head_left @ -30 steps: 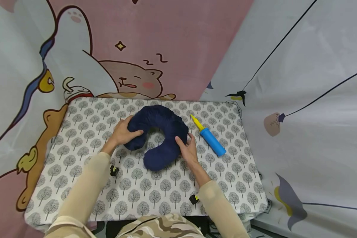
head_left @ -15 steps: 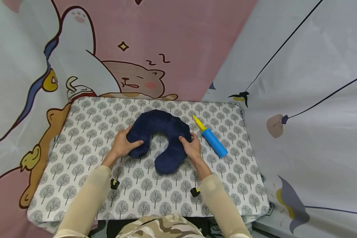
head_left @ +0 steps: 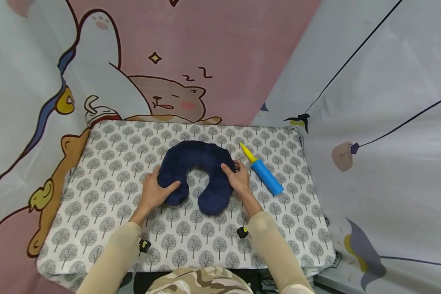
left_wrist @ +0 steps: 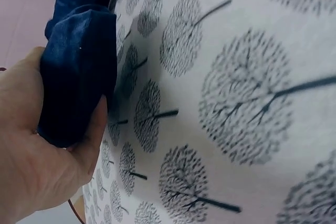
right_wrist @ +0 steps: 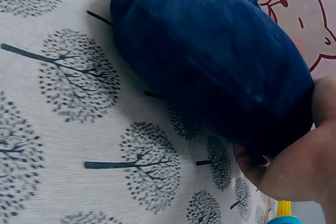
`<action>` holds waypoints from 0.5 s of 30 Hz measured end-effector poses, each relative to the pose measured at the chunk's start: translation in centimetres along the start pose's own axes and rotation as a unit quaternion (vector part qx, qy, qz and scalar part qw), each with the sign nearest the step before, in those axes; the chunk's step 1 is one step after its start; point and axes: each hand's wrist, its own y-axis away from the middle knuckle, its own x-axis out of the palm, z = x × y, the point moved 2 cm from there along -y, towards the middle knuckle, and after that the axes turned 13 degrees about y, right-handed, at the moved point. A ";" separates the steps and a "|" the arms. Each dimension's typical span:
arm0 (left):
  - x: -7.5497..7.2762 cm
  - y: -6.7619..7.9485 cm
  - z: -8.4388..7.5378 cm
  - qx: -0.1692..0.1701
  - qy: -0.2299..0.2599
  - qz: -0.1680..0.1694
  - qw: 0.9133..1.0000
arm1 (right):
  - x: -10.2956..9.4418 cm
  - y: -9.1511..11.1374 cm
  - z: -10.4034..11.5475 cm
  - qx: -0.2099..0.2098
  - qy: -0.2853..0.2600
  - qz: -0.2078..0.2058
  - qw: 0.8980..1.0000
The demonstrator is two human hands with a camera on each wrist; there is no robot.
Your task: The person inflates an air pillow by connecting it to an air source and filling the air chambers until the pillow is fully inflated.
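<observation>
A dark navy, U-shaped neck pillow (head_left: 196,153) lies over the middle of the table, its opening facing the person. My left hand (head_left: 155,192) grips its left arm, thumb on top and fingers underneath. On the opposite side my right hand (head_left: 239,178) holds the outer edge in the same way, thumb over the top. In the left wrist view the pillow's end (left_wrist: 79,72) sits between thumb and fingers. The right wrist view shows the rounded pillow arm (right_wrist: 210,56) close above the cloth, with fingers curled under it.
Right of the pillow lies a blue hand pump (head_left: 267,177) with a yellow nozzle. A white tablecloth (head_left: 106,196) printed with grey trees covers the table. Cartoon-printed curtains (head_left: 272,61) rise behind and to the right of it.
Both hands have turned the pillow so its opening points more squarely toward the person. It has also come slightly closer. The pump stays in place on the cloth.
</observation>
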 end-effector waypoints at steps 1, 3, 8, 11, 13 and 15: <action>0.2 0.2 0.0 -0.004 0.001 -0.004 1.000 | -0.1 -0.1 0.0 -0.001 0.001 -0.002 1.000; 0.7 0.6 0.2 -0.011 0.000 -0.010 1.000 | -0.1 -0.3 0.0 -0.006 0.006 -0.004 1.000; 1.7 1.4 0.5 -0.028 -0.005 -0.023 0.999 | -0.3 -0.2 0.0 -0.028 0.020 0.019 0.999; 2.0 1.8 0.5 -0.038 0.000 -0.031 0.999 | -0.5 -0.1 -0.1 -0.052 0.024 0.035 0.998; 2.1 2.0 0.5 -0.044 0.002 -0.035 0.998 | -0.6 -0.1 -0.1 -0.065 0.028 0.040 0.997; 2.0 2.2 0.5 -0.049 0.005 -0.040 0.998 | -0.6 -0.1 -0.2 -0.073 0.030 0.042 0.996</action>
